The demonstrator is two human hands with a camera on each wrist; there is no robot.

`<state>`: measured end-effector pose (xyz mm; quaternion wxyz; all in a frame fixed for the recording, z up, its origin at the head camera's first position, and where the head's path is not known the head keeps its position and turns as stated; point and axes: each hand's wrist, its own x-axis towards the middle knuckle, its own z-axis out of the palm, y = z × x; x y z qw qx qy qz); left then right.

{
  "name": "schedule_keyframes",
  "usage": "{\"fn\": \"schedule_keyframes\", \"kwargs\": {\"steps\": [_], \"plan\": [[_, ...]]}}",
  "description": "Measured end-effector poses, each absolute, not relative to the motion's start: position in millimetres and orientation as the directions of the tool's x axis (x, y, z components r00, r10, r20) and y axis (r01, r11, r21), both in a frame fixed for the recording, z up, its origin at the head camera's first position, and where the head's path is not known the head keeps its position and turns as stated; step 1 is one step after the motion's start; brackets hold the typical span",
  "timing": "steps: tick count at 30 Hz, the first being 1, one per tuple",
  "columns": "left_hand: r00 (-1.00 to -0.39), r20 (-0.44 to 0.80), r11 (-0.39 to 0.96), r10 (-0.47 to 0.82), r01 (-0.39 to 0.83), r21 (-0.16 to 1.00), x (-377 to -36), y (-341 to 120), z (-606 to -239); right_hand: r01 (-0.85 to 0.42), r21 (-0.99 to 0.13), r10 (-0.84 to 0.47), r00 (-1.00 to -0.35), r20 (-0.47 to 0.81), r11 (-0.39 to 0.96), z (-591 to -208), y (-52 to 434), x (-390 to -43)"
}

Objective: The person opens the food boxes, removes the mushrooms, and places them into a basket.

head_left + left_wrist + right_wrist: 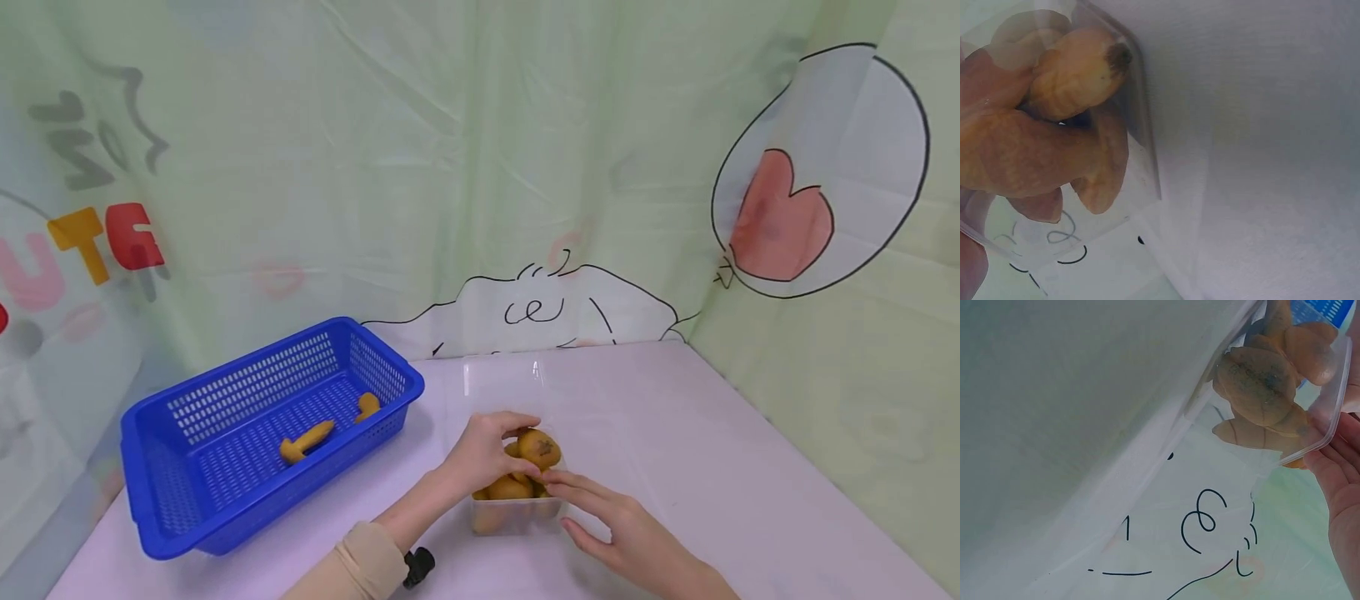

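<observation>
A clear plastic container (517,518) stands on the pale table, heaped with several yellow-brown lumpy pieces (510,488). My left hand (517,446) reaches in from the left, its fingers and thumb curled round the topmost piece (542,448). My right hand (592,504) lies at the container's right side with straight fingers, their tips touching its rim. The left wrist view shows the pieces (1079,72) close up behind the container wall (1142,125). In the right wrist view the container (1330,415) sits against my right hand's fingers (1341,487).
A blue slotted basket (172,492) stands at the left of the table, with two yellow-brown pieces (306,440) in it. A printed green curtain hangs close behind and to the right. Bare table (675,417) lies right of the container.
</observation>
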<state>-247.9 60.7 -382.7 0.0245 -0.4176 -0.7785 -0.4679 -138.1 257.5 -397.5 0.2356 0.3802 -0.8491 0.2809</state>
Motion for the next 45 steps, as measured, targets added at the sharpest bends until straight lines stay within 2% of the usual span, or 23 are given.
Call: {"fn": "schedule_keyframes", "kwargs": {"steps": [2, 6, 14, 22, 25, 32, 39, 45], "plan": [[-0.646, 0.421, 0.218, 0.637, 0.675, 0.705, -248.3, 59.9, -384.9, -0.795, -0.282, -0.518, -0.575, 0.633, 0.537, -398.2, 257.0, -139.1], [-0.637, 0.432, 0.209, 0.638, 0.683, 0.699, -249.2, 60.0, -387.9, -0.801, -0.274, -0.520, -0.564, 0.641, 0.532, -398.7, 257.1, -139.9], [-0.632, 0.475, 0.205, 0.612, 0.707, 0.677, -247.8, 57.8, -387.1, -0.789, -0.280, -0.520, -0.582, 0.625, 0.547, -397.5, 256.9, -139.6], [-0.592, 0.555, 0.168, 0.584, 0.757, 0.631, -245.9, 52.6, -379.7, -0.783, -0.296, -0.529, -0.598, 0.602, 0.547, -395.0, 257.1, -139.0], [-0.597, 0.561, 0.166, 0.573, 0.755, 0.634, -245.1, 50.3, -377.9, -0.781, -0.298, -0.527, -0.600, 0.602, 0.549, -395.3, 256.6, -139.4], [-0.612, 0.571, 0.164, 0.546, 0.747, 0.644, -241.9, 45.0, -373.3, -0.803, -0.271, -0.525, -0.563, 0.638, 0.531, -398.0, 255.6, -141.1], [-0.641, 0.588, 0.163, 0.494, 0.732, 0.661, -238.8, 37.5, -368.0, -0.785, -0.299, -0.524, -0.594, 0.610, 0.542, -397.4, 256.3, -140.5], [-0.663, 0.616, 0.140, 0.425, 0.721, 0.679, -241.5, 29.8, -365.9, -0.792, -0.274, -0.525, -0.577, 0.626, 0.546, -397.0, 256.4, -141.1]]}}
